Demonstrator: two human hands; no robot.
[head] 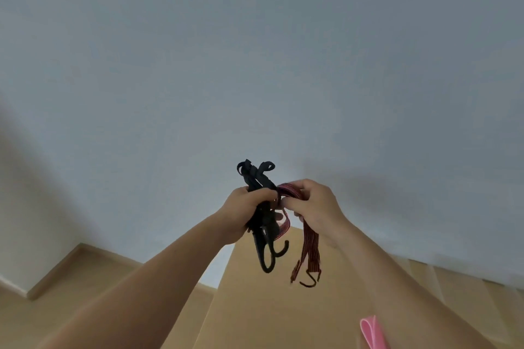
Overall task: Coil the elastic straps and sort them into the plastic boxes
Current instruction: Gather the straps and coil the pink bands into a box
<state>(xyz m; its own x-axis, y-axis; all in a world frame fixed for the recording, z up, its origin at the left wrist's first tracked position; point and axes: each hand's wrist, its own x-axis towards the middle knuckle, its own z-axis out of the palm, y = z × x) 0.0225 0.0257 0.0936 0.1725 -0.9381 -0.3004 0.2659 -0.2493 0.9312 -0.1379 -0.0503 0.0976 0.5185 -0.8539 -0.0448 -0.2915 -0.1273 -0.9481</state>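
Observation:
Both my hands are raised in front of a pale wall. My left hand point(241, 212) grips a bundle of black elastic straps point(256, 176); their loops stick up above the fist and their black hooks point(269, 255) hang below it. My right hand point(314, 204) pinches a red-and-black striped elastic strap point(312, 249), which arches over to the left hand and dangles down, ending in a dark hook point(310, 280). The two hands nearly touch. No plastic boxes are in view.
A pale grey-blue wall point(255, 65) fills most of the view. Light wooden surfaces point(269, 314) with stepped edges lie below the hands. A pink strap loop point(371, 331) shows at the bottom right, beside my right forearm.

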